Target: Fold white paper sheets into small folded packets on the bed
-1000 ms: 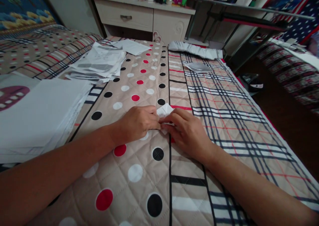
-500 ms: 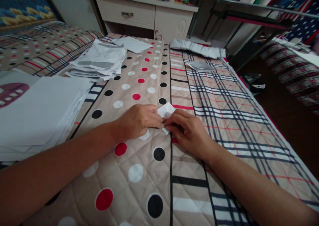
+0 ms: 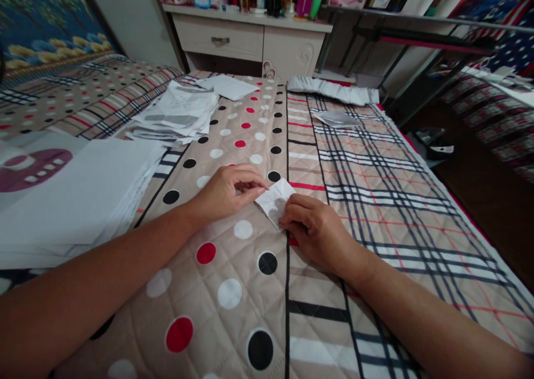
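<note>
A small folded paper (image 3: 273, 198) with faint grey print lies on the patterned quilt, between my two hands. My left hand (image 3: 228, 194) is at its upper left edge, thumb and forefinger brought together on the paper's margin. On the opposite side, my right hand (image 3: 315, 226) has its fingers curled and pinches the lower right edge. Its fingertips hide that corner. Both forearms reach in from the lower corners of the view.
A stack of large white sheets (image 3: 92, 195) lies at left, with a pile of printed papers (image 3: 175, 112) behind it. A crumpled white strip (image 3: 334, 91) and a grey folded piece (image 3: 336, 118) lie at the far right. A drawer cabinet (image 3: 246, 39) stands beyond the quilt.
My left hand has drawn back up and left from the fold, so more of the paper shows. My right hand has stayed at its lower right edge. The view has tilted up slightly.
</note>
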Action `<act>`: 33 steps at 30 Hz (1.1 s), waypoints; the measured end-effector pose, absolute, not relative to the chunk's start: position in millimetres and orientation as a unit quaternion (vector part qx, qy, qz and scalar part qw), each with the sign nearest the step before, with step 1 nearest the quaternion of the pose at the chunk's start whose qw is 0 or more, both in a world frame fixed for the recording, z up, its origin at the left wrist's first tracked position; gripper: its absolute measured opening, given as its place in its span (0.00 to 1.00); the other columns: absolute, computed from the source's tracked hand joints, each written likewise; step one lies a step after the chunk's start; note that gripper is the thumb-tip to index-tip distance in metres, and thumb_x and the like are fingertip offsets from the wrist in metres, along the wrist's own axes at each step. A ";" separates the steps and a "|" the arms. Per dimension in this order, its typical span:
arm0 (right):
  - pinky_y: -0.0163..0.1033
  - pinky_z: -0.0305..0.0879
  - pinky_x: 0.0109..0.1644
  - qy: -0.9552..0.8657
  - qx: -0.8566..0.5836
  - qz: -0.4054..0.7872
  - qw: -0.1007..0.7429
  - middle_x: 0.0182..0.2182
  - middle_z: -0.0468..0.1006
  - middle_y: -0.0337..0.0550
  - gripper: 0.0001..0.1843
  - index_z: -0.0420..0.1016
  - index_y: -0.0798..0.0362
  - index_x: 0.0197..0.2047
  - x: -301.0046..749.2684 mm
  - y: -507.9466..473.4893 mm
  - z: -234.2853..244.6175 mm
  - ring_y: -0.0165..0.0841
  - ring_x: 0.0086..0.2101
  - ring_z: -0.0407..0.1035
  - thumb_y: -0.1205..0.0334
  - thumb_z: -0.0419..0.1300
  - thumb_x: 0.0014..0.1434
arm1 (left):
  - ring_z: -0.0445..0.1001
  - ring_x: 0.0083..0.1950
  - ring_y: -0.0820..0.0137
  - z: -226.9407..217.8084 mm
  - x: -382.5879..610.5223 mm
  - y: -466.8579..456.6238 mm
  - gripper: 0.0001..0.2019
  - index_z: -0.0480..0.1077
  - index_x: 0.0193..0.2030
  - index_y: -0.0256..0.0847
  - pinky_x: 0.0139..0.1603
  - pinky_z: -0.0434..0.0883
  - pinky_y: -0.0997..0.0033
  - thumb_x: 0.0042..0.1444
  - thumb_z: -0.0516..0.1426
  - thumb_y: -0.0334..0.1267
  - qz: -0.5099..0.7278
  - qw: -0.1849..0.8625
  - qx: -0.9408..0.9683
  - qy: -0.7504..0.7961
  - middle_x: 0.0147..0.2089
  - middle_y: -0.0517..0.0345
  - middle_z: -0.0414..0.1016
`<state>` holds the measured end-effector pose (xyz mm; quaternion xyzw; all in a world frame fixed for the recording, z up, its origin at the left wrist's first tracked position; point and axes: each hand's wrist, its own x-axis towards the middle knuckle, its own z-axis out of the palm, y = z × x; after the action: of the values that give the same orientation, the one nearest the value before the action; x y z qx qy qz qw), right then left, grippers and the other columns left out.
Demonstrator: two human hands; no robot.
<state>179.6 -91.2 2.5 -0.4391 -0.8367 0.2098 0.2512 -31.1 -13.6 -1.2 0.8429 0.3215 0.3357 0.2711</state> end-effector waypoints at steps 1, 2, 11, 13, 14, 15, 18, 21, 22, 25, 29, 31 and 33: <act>0.35 0.58 0.36 -0.836 -0.442 0.207 0.250 0.29 0.69 0.40 0.11 0.69 0.55 0.27 179.3 -91.2 2.1 0.30 0.32 0.64 0.77 0.54 0.58 | 0.72 0.32 0.74 -1.0 -30.5 -12.7 0.08 0.76 0.32 0.36 0.29 0.65 0.76 0.57 0.57 0.35 0.328 0.252 0.840 0.352 0.35 0.54 0.77; 0.35 0.57 0.36 -0.836 -0.444 0.204 0.250 0.29 0.68 0.40 0.11 0.68 0.55 0.27 179.1 -91.2 1.5 0.30 0.33 0.64 0.77 0.55 0.58 | 0.70 0.29 0.75 -0.5 -29.9 -12.3 0.10 0.75 0.30 0.36 0.28 0.64 0.76 0.57 0.57 0.38 0.313 0.234 0.838 0.380 0.32 0.56 0.75; 0.35 0.56 0.35 -0.839 -0.446 0.182 0.253 0.28 0.68 0.40 0.11 0.67 0.55 0.28 177.2 -92.2 -0.2 0.31 0.32 0.64 0.79 0.53 0.55 | 0.62 0.23 0.73 12.2 -19.5 -26.3 0.22 0.70 0.24 0.40 0.25 0.50 0.72 0.45 0.62 0.59 0.122 0.171 0.839 0.502 0.22 0.61 0.71; 0.35 0.56 0.35 -0.840 -0.449 0.178 0.250 0.29 0.69 0.40 0.10 0.67 0.54 0.28 177.0 -92.5 -0.1 0.31 0.32 0.64 0.79 0.53 0.55 | 0.62 0.22 0.74 12.5 -19.1 -26.6 0.21 0.69 0.22 0.40 0.24 0.50 0.72 0.47 0.61 0.58 0.118 0.189 0.838 0.498 0.21 0.62 0.69; 0.35 0.56 0.35 -0.840 -0.451 0.175 0.246 0.29 0.69 0.40 0.10 0.68 0.54 0.29 177.1 -92.7 -0.2 0.31 0.32 0.64 0.78 0.53 0.55 | 0.61 0.22 0.74 12.3 -19.6 -26.2 0.21 0.69 0.22 0.40 0.24 0.50 0.72 0.47 0.61 0.57 0.117 0.203 0.838 0.493 0.20 0.62 0.68; 0.35 0.56 0.35 -0.840 -0.453 0.173 0.242 0.29 0.69 0.40 0.10 0.68 0.54 0.29 177.2 -92.8 -0.2 0.31 0.32 0.64 0.78 0.53 0.55 | 0.61 0.22 0.74 12.0 -20.3 -25.6 0.20 0.70 0.21 0.40 0.24 0.50 0.72 0.48 0.61 0.56 0.117 0.216 0.837 0.489 0.19 0.63 0.67; 0.35 0.57 0.36 -0.838 -0.457 0.174 0.241 0.30 0.70 0.40 0.10 0.69 0.54 0.30 177.4 -92.9 -0.3 0.31 0.33 0.65 0.78 0.54 0.55 | 0.63 0.21 0.75 11.2 -22.5 -23.0 0.19 0.72 0.20 0.40 0.23 0.51 0.72 0.51 0.59 0.53 0.118 0.261 0.831 0.476 0.18 0.63 0.67; 0.35 0.57 0.36 -0.835 -0.456 0.182 0.248 0.29 0.70 0.40 0.10 0.68 0.54 0.29 177.5 -92.7 0.0 0.31 0.32 0.64 0.78 0.54 0.55 | 0.68 0.22 0.73 11.2 -22.6 -21.1 0.18 0.73 0.19 0.40 0.25 0.56 0.72 0.55 0.57 0.48 0.124 0.303 0.821 0.468 0.19 0.61 0.74; 0.35 0.57 0.36 -0.834 -0.455 0.185 0.250 0.29 0.70 0.40 0.10 0.67 0.54 0.28 177.6 -92.6 0.1 0.30 0.32 0.64 0.78 0.54 0.55 | 0.70 0.22 0.73 11.2 -22.2 -20.8 0.18 0.74 0.20 0.40 0.26 0.58 0.72 0.56 0.56 0.46 0.129 0.309 0.819 0.466 0.20 0.61 0.75; 0.35 0.57 0.36 -0.830 -0.457 0.194 0.255 0.28 0.69 0.39 0.10 0.67 0.54 0.27 177.9 -92.2 0.2 0.30 0.32 0.64 0.77 0.55 0.56 | 0.72 0.23 0.72 10.7 -20.8 -20.6 0.17 0.76 0.22 0.42 0.28 0.60 0.72 0.58 0.55 0.45 0.140 0.298 0.820 0.468 0.18 0.62 0.75; 0.35 0.58 0.36 -0.827 -0.455 0.206 0.260 0.29 0.70 0.39 0.10 0.68 0.54 0.28 178.5 -92.0 -0.1 0.30 0.32 0.65 0.77 0.56 0.57 | 0.72 0.22 0.72 11.0 -19.7 -20.7 0.21 0.74 0.21 0.41 0.28 0.60 0.72 0.60 0.52 0.47 0.124 0.292 0.821 0.475 0.16 0.62 0.74; 0.35 0.58 0.36 -0.825 -0.456 0.207 0.263 0.29 0.70 0.39 0.09 0.69 0.54 0.28 178.5 -92.0 -0.5 0.30 0.32 0.65 0.76 0.56 0.57 | 0.71 0.21 0.73 11.1 -18.8 -20.6 0.25 0.73 0.20 0.40 0.28 0.59 0.72 0.62 0.49 0.50 0.117 0.294 0.820 0.477 0.17 0.61 0.73; 0.35 0.59 0.37 -0.823 -0.457 0.209 0.266 0.29 0.71 0.39 0.09 0.70 0.54 0.29 178.4 -92.1 -1.0 0.30 0.33 0.65 0.77 0.56 0.56 | 0.69 0.20 0.73 9.6 -17.5 -20.8 0.26 0.72 0.19 0.40 0.26 0.57 0.72 0.61 0.50 0.54 0.122 0.278 0.822 0.482 0.16 0.62 0.72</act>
<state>178.4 -92.1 -1.0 -0.4571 -0.8226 0.2095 0.2657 -17.5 -20.8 9.6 0.8222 0.4817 0.1218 0.2777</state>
